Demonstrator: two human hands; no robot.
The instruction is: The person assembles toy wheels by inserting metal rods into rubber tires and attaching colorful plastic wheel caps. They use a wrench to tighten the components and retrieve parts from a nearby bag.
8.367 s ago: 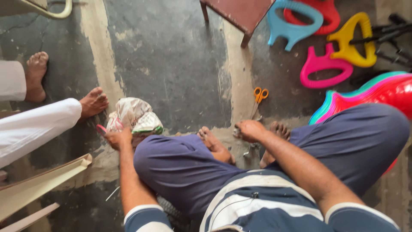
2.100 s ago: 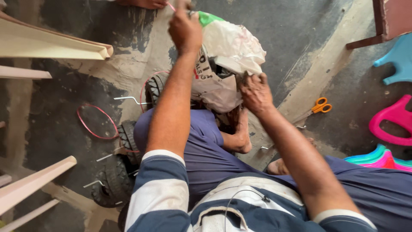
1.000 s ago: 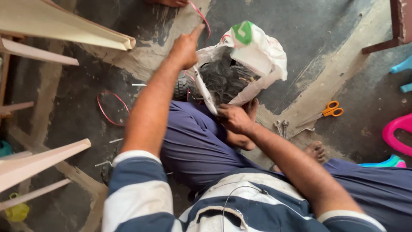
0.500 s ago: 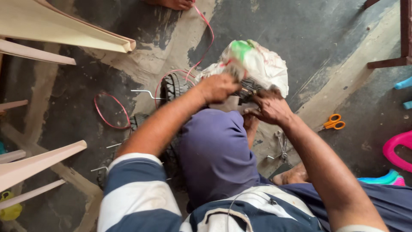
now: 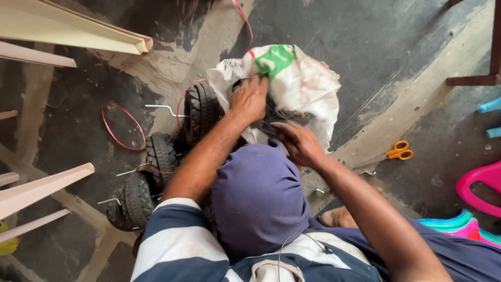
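Observation:
A white plastic sack [image 5: 308, 86] with a green patch lies on the floor in front of my raised knee. My left hand [image 5: 249, 98] grips the sack's near edge at its dark opening. My right hand [image 5: 296, 142] reaches into the opening, fingers bent around thin dark pieces there; what they are I cannot tell. A thin red cord [image 5: 244, 21] runs from the sack up and out of view.
Several small black toy wheels [image 5: 159, 156] with metal axles lie left of my knee, beside a red cord loop [image 5: 120, 128]. Orange-handled scissors [image 5: 399, 150] lie on the floor at right. Cream plastic furniture legs [image 5: 47, 183] stand at left, pink plastic parts [image 5: 477, 183] at right.
My left hand dropped from holding the red cord high above the sack down onto the sack's edge. My right hand moved deeper into the opening. The view shifted slightly.

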